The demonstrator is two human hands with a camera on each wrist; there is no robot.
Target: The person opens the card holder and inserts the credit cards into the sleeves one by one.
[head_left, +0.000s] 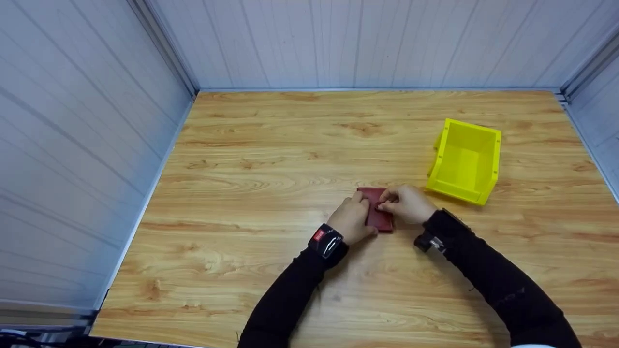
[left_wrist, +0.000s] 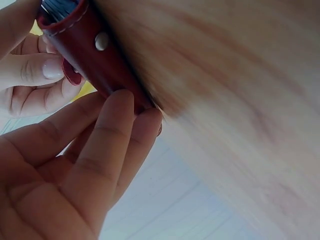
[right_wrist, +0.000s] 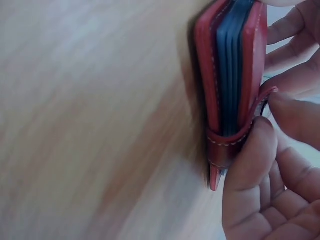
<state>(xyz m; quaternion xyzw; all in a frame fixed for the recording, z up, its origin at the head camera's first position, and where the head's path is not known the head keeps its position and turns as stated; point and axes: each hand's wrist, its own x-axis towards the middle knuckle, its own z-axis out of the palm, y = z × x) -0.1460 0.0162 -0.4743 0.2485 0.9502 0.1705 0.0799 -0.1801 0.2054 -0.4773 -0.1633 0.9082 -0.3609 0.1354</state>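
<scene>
A dark red leather card holder [head_left: 381, 221] lies on the wooden table, with dark bluish card sleeves [right_wrist: 232, 65] between its stitched covers. My left hand [head_left: 350, 220] holds it along the left side, fingers on the folded edge and thumb by the near end. A round metal snap stud [left_wrist: 101, 41] shows on the leather in the left wrist view. With thumb and forefinger, my right hand [head_left: 408, 204] pinches the end of the closing strap [right_wrist: 226, 148], which wraps round the open side. The strap tip stands lifted off the cover.
To the right and farther back on the table [head_left: 217, 217] stands a yellow plastic bin [head_left: 466, 162], its low front facing me. White panel walls [head_left: 290, 43] enclose the table at the back and both sides.
</scene>
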